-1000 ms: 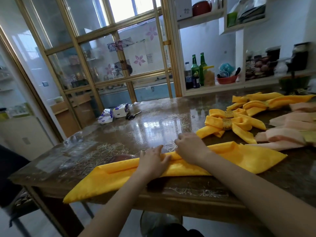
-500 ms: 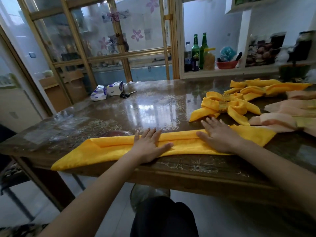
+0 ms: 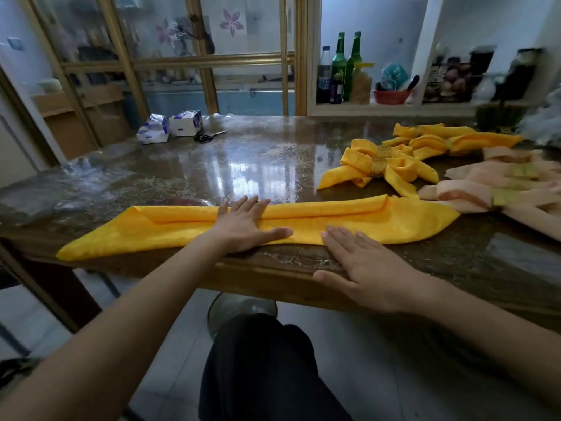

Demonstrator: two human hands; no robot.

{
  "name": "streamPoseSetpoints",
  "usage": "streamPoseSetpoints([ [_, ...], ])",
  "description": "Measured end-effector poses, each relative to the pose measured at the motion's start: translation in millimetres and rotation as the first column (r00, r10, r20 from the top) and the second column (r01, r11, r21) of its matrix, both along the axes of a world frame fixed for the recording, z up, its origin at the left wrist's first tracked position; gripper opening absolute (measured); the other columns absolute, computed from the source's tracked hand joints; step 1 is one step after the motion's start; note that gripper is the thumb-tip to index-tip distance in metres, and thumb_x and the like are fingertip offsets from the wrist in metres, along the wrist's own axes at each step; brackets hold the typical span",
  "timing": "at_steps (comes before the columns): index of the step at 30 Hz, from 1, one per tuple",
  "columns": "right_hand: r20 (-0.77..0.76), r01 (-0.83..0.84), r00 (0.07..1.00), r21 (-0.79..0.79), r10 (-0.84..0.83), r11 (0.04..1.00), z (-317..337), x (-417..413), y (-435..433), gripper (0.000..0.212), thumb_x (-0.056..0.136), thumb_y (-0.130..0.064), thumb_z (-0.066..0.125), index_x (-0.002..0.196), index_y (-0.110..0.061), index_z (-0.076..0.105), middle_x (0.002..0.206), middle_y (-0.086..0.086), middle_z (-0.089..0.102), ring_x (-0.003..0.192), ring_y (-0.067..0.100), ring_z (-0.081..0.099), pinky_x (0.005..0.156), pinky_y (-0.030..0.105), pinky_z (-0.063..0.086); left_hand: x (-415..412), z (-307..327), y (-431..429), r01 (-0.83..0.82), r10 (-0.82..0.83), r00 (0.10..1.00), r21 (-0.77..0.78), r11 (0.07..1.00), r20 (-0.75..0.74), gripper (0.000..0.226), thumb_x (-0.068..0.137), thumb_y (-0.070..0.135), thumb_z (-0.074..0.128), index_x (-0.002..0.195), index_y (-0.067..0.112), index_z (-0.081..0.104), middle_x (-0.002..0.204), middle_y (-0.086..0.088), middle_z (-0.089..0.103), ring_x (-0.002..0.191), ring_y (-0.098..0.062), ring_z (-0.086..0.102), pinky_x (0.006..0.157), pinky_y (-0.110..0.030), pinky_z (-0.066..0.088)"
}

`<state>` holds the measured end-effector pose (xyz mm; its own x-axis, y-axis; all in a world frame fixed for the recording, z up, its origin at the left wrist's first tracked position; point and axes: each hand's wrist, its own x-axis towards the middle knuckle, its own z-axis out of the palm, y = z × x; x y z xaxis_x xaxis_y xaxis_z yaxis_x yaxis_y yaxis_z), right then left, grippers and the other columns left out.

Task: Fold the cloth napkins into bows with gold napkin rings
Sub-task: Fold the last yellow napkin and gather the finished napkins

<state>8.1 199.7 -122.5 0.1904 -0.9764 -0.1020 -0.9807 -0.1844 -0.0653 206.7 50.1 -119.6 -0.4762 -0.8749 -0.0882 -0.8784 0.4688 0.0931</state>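
A yellow cloth napkin (image 3: pixel 170 226) lies folded into a long band along the table's near edge. My left hand (image 3: pixel 246 226) presses flat on its middle with straight fingers. My right hand (image 3: pixel 367 268) lies flat near the table edge, its fingertips touching the band's front edge. A finished yellow bow (image 3: pixel 394 171) with a gold napkin ring (image 3: pixel 378 165) sits at the right, behind the band. More yellow bows (image 3: pixel 449 139) lie farther back, and pale peach bows (image 3: pixel 498 189) with gold rings lie at the far right.
The glossy brown table (image 3: pixel 243 159) carries two tissue packs (image 3: pixel 168 127) and scissors (image 3: pixel 208 136) at the back left. Clear plastic sheeting (image 3: pixel 76 183) covers its left side. Green bottles (image 3: pixel 346 65) stand on a shelf behind. My dark-trousered knee (image 3: pixel 267 360) is below the table edge.
My right hand has slid off the band's right half back toward the table's near edge. My left hand stays flat on the middle. The camera has tilted down.
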Motion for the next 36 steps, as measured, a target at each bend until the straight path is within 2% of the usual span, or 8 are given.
streamPoseSetpoints([
  [3, -0.081, 0.124, 0.990, 0.089, -0.117, 0.988, 15.0, -27.9, 13.9, 0.106, 0.066, -0.084, -0.007, 0.151, -0.020, -0.004, 0.158, 0.001, -0.010, 0.145, 0.012, -0.006, 0.115, 0.026, -0.003, 0.5, 1.5, -0.1, 0.008, -0.008, 1.000, 0.002, 1.000, 0.008, 0.107, 0.059, 0.085, 0.018, 0.150, 0.030, 0.001, 0.159, 0.000, -0.004, 0.146, -0.019, -0.004, 0.115, -0.049, -0.010],
  [5, -0.074, 0.228, 0.973, 0.136, -0.220, 0.964, 32.3, -40.4, 13.4, 0.095, 0.072, -0.078, 0.013, 0.145, -0.018, 0.030, 0.152, 0.006, 0.028, 0.136, 0.018, 0.033, 0.111, 0.034, 0.026, -0.2, 2.2, 1.7, 0.010, -0.010, 1.000, 0.004, 1.000, 0.007, 0.107, 0.059, 0.084, 0.018, 0.150, 0.030, 0.001, 0.159, 0.000, -0.004, 0.146, -0.019, -0.005, 0.115, -0.048, -0.010],
  [7, 0.047, 0.242, 0.969, 0.000, -0.242, 0.970, 49.2, -39.0, -2.5, 0.072, 0.080, -0.071, 0.026, 0.116, -0.018, 0.058, 0.115, 0.003, 0.060, 0.099, 0.016, 0.057, 0.086, 0.035, 0.048, 0.6, 1.7, 3.8, 0.005, -0.005, 1.000, 0.012, 1.000, -0.008, 0.107, 0.059, 0.083, 0.018, 0.150, 0.030, 0.001, 0.159, 0.000, -0.004, 0.146, -0.018, -0.005, 0.115, -0.048, -0.011],
  [10, 0.197, 0.129, 0.978, -0.315, -0.069, 0.940, 49.9, -20.8, -50.1, 0.037, 0.098, -0.038, 0.042, 0.122, -0.014, 0.057, 0.119, 0.007, 0.061, 0.106, 0.024, 0.056, 0.087, 0.039, 0.048, 0.6, 1.3, 5.3, 0.008, -0.007, 1.000, 0.023, 1.000, -0.016, 0.103, 0.064, 0.082, 0.018, 0.150, 0.030, 0.001, 0.159, 0.000, -0.005, 0.146, -0.018, -0.005, 0.115, -0.048, -0.011],
  [14, 0.178, 0.083, 0.982, -0.104, -0.064, 0.991, 25.9, 1.0, -98.8, 0.039, 0.100, -0.027, 0.042, 0.136, -0.017, 0.047, 0.140, 0.008, 0.048, 0.125, 0.026, 0.046, 0.103, 0.040, 0.040, -0.9, -4.3, 3.4, 0.007, -0.006, 0.997, 0.015, 1.000, -0.072, 0.075, 0.088, 0.067, 0.015, 0.150, 0.028, 0.002, 0.159, 0.000, 0.000, 0.146, -0.016, -0.004, 0.116, -0.046, -0.010],
  [20, 0.327, 0.162, 0.940, -0.182, -0.096, 0.970, 28.0, -10.0, -109.5, 0.029, 0.087, -0.026, 0.065, 0.113, -0.013, 0.066, 0.110, 0.004, 0.065, 0.099, 0.019, 0.059, 0.085, 0.033, 0.048, 16.1, 4.8, -14.4, -0.015, 0.059, 0.901, 0.105, 0.994, -0.431, 0.042, 0.103, 0.028, 0.031, 0.145, 0.025, 0.033, 0.149, -0.005, 0.036, 0.139, -0.025, 0.028, 0.116, -0.040, 0.018],
  [28, 0.411, 0.163, 0.908, -0.153, -0.087, 0.975, 33.6, -16.0, -110.7, 0.028, 0.084, -0.019, 0.068, 0.111, -0.012, 0.066, 0.105, 0.001, 0.062, 0.093, 0.011, 0.052, 0.078, 0.023, 0.039, 79.8, 2.7, -24.1, -0.087, 0.045, 0.978, -0.197, 0.977, -0.206, 0.039, 0.098, 0.021, 0.045, 0.137, 0.023, 0.047, 0.139, -0.005, 0.048, 0.128, -0.026, 0.044, 0.108, -0.040, 0.030],
  [36, 0.430, 0.187, 0.902, -0.299, -0.042, 0.936, 25.2, -32.0, -101.5, 0.012, 0.081, -0.009, 0.068, 0.091, -0.015, 0.066, 0.093, 0.000, 0.063, 0.086, 0.014, 0.058, 0.075, 0.024, 0.045, 92.2, 22.7, -27.7, -0.165, 0.162, 0.951, 0.013, 0.986, -0.263, 0.038, 0.097, 0.039, 0.044, 0.131, 0.027, 0.053, 0.147, -0.006, 0.037, 0.137, -0.026, 0.031, 0.112, -0.048, 0.023],
])
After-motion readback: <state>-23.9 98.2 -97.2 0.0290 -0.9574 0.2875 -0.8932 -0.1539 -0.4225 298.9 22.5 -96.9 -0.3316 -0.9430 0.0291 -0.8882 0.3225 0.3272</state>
